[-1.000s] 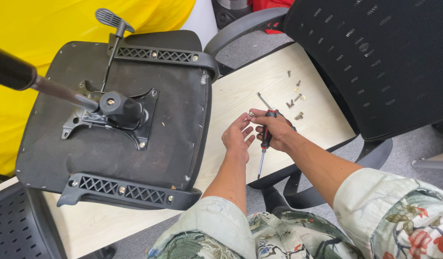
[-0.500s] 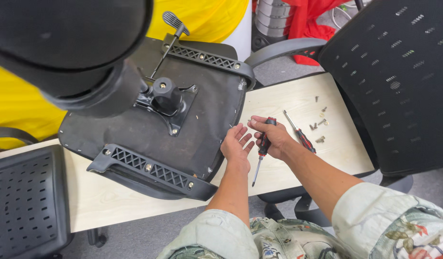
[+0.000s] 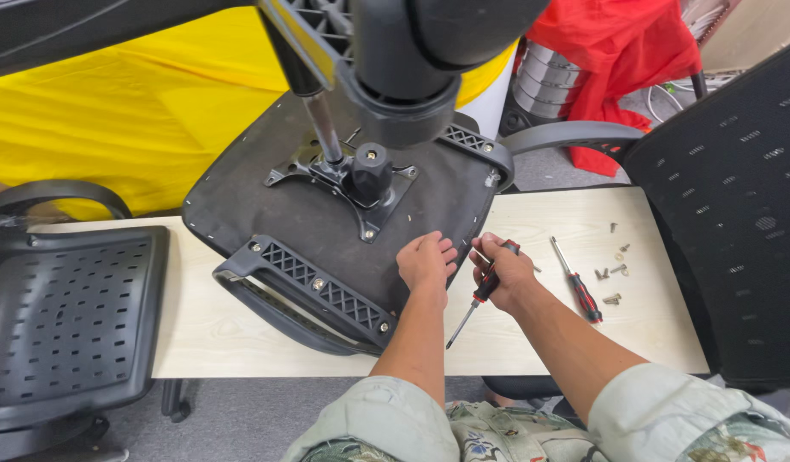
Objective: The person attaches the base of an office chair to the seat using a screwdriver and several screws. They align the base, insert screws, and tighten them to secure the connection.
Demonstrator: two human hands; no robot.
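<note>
Upturned seat [image 3: 241, 201] lies on the bench [image 3: 215, 325], underside up, w/ a metal plate [image 3: 343, 184] bolted at its middle and a gas post rising from it toward the camera. Armrest [image 3: 313, 291] runs along the seat's near edge.

L hand [image 3: 426, 261] rests flat on the seat's near-right edge, fingers together and extended, gripping nothing. R hand [image 3: 506, 272] sits just beside it, touching or nearly so, fingers clamped round a red-black screwdriver [image 3: 482, 289]; shaft angles down-left, tip just above or on the bench, can't tell which.

2nd screwdriver [image 3: 576, 287] lies on the bench just right of the R hand. Loose screws [image 3: 613, 274] scattered near it, toward the bench's right end.

Mesh backrest [image 3: 728, 222] stands at right. Another black seat [image 3: 65, 316] at left. Yellow cloth [image 3: 130, 111] behind; red cloth [image 3: 617, 60] top right.
</note>
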